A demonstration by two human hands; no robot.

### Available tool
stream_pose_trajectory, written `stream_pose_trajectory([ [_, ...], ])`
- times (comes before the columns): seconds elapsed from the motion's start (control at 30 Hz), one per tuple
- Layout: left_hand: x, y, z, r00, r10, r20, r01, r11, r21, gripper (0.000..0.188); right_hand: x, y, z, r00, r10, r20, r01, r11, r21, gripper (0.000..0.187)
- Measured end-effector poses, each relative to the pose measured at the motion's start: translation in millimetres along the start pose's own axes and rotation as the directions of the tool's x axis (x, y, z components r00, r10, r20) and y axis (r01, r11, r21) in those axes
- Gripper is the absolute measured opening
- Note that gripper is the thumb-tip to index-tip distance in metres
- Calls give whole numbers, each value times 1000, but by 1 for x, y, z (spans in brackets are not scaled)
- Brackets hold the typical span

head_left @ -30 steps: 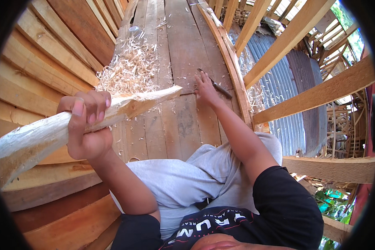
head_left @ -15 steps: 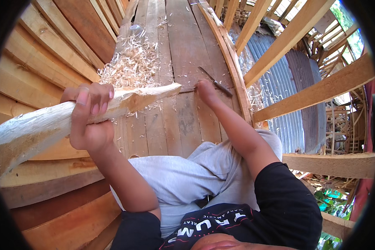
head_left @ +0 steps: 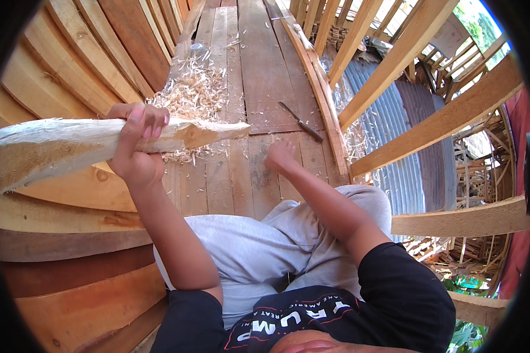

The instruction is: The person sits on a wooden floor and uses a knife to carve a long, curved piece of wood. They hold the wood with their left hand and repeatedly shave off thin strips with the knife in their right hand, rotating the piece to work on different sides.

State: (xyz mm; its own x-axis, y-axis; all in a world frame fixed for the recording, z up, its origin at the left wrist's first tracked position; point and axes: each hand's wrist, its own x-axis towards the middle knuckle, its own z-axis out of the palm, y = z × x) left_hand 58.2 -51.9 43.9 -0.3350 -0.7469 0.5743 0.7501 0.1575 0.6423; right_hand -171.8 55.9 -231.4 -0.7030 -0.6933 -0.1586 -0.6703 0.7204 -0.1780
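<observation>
My left hand (head_left: pixel 136 138) is wrapped round a pale, peeled length of wood (head_left: pixel 59 144), thick at the left rim and carved down to a narrow tip at its right end. Thumb and fingers close over its upper side, near the notched, tapering part. Just below and right of that tip, my right hand (head_left: pixel 281 156) hovers over the floorboards, its fingers curled in and no tool showing in it. A knife (head_left: pixel 300 122) with a dark handle lies on the boards beyond it, apart from the hand.
Curly wood shavings (head_left: pixel 197 88) heap on the plank floor (head_left: pixel 268 76), with a clear cup-like container (head_left: pixel 198 49) behind them. Boards (head_left: pixel 70 65) line the left side. A slatted wooden railing (head_left: pixel 436 132) runs along the right, above corrugated metal sheets (head_left: pixel 388 129). My grey-trousered legs (head_left: pixel 229 241) are folded below.
My right hand has drawn back toward me and left, away from the knife. The wood has levelled out, its thick end rising. The knife stays on the boards.
</observation>
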Motion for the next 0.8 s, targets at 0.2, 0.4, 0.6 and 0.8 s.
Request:
stream_pose_trajectory([
  [0.2,-3,9,-2,1000,-26,-3,26,996,89,16,-24,-19,-29,991,-70,115,46,978,203,76],
  [0.4,-2,5,1,999,-33,43,31,998,48,14,-22,-14,4,957,279,77,-289,935,206,85],
  [0.6,-3,7,8,1000,-26,8,25,996,87,17,-14,-22,1,885,-461,-67,455,825,334,83],
  [0.8,-4,7,6,999,-31,21,30,997,72,18,-34,-27,-8,971,-33,236,51,996,-70,80],
])
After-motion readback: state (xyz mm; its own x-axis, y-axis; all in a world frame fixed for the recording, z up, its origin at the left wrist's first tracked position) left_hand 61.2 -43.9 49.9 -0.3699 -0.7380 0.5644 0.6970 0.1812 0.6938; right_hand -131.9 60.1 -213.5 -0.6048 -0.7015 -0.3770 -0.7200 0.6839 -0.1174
